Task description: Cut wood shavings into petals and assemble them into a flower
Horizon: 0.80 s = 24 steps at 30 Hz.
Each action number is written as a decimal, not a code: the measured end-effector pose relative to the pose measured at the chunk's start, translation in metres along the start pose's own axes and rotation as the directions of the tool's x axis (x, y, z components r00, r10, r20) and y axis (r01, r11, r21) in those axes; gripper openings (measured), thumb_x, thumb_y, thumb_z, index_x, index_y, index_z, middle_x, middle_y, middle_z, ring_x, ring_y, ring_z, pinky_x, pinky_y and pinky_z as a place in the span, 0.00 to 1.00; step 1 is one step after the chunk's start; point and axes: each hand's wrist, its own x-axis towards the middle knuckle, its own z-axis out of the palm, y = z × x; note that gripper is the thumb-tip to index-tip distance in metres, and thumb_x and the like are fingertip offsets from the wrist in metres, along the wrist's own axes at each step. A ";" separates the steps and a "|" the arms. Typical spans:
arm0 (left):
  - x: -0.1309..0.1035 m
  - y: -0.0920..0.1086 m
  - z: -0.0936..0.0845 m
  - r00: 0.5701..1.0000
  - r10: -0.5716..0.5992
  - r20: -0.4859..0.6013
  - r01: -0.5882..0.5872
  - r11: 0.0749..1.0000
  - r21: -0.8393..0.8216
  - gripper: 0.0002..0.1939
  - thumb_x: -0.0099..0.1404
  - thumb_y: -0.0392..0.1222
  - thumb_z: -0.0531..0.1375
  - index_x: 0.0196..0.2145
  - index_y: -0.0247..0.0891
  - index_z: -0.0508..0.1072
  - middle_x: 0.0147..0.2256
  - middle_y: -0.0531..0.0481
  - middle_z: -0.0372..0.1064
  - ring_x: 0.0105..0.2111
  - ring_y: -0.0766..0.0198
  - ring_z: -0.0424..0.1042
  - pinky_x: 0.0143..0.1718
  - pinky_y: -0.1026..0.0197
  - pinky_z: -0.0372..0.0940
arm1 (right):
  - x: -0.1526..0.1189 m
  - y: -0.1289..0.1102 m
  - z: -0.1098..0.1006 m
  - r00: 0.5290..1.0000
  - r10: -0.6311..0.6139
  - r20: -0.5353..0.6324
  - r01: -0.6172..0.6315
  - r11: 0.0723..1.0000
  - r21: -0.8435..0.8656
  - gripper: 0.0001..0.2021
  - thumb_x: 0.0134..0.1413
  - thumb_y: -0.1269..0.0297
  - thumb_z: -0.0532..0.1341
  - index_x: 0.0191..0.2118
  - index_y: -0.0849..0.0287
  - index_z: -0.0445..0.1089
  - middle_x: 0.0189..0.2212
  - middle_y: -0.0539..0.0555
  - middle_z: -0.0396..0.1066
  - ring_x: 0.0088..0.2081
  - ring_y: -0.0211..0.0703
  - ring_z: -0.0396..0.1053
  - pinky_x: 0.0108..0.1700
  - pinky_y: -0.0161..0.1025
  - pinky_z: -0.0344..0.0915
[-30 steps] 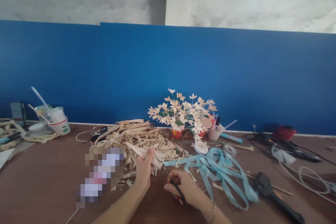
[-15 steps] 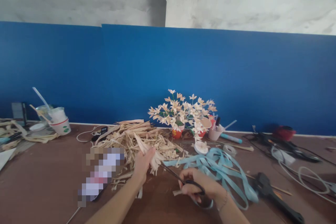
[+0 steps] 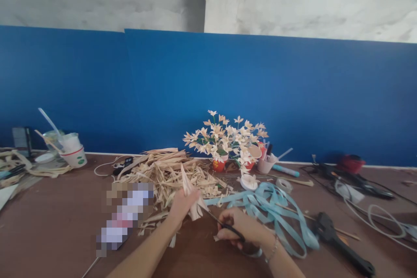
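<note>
Closed around a pale corn husk piece [image 3: 186,181], my left hand [image 3: 183,205] is in front of the husk pile [image 3: 163,171]. The husk's pointed tip rises above the fingers and its wider end hangs below them. My right hand [image 3: 236,227] grips dark-handled scissors [image 3: 232,228], whose blades point left and reach the husk's lower end. A small pale scrap shows beside the right fingers. Light blue ribbon [image 3: 267,200] lies in loops behind and right of the right hand.
Husk flowers [image 3: 228,137] stand in red pots [image 3: 220,164] at the back. A blurred-out phone-like object [image 3: 125,219] lies left. Right are a black glue-gun-like tool [image 3: 342,243], a stick and cables [image 3: 374,221]. A white cup [image 3: 77,158] stands far left.
My left hand has shifted slightly right, and the husk in it stands more upright. My right hand and the scissors have moved slightly left, with the blades at the husk's lower end.
</note>
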 end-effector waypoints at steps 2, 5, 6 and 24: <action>0.003 -0.007 0.000 0.999 -0.002 0.040 0.002 1.000 -0.007 0.16 0.44 0.49 0.66 0.24 0.32 0.74 0.21 0.47 0.72 0.21 0.62 0.69 0.23 0.64 0.62 | 0.000 -0.001 0.001 1.000 0.004 -0.001 -0.004 1.000 -0.012 0.10 0.40 0.59 0.63 0.27 0.60 0.66 0.12 0.43 0.61 0.11 0.28 0.54 0.12 0.24 0.49; 0.006 -0.012 0.000 0.997 -0.012 0.075 0.012 1.000 -0.005 0.17 0.44 0.50 0.66 0.25 0.31 0.74 0.21 0.47 0.72 0.21 0.62 0.69 0.23 0.63 0.62 | 0.000 -0.002 0.002 1.000 -0.003 0.002 0.003 1.000 -0.007 0.10 0.40 0.59 0.63 0.27 0.61 0.66 0.12 0.43 0.61 0.11 0.28 0.54 0.12 0.24 0.49; 0.006 -0.013 0.000 0.997 -0.015 0.081 0.016 1.000 -0.009 0.17 0.44 0.50 0.66 0.25 0.32 0.74 0.21 0.47 0.72 0.21 0.62 0.69 0.23 0.63 0.63 | 0.000 -0.003 0.002 1.000 -0.007 0.001 0.007 1.000 -0.006 0.10 0.40 0.59 0.63 0.27 0.61 0.66 0.12 0.43 0.61 0.11 0.28 0.54 0.12 0.24 0.49; 0.003 -0.011 -0.002 0.992 0.001 0.126 -0.005 1.000 0.029 0.18 0.46 0.51 0.65 0.27 0.32 0.74 0.22 0.48 0.73 0.22 0.62 0.70 0.25 0.63 0.63 | 0.002 0.000 0.002 1.000 0.023 0.021 -0.022 0.999 -0.046 0.10 0.40 0.61 0.63 0.27 0.61 0.66 0.12 0.43 0.59 0.11 0.27 0.52 0.11 0.24 0.46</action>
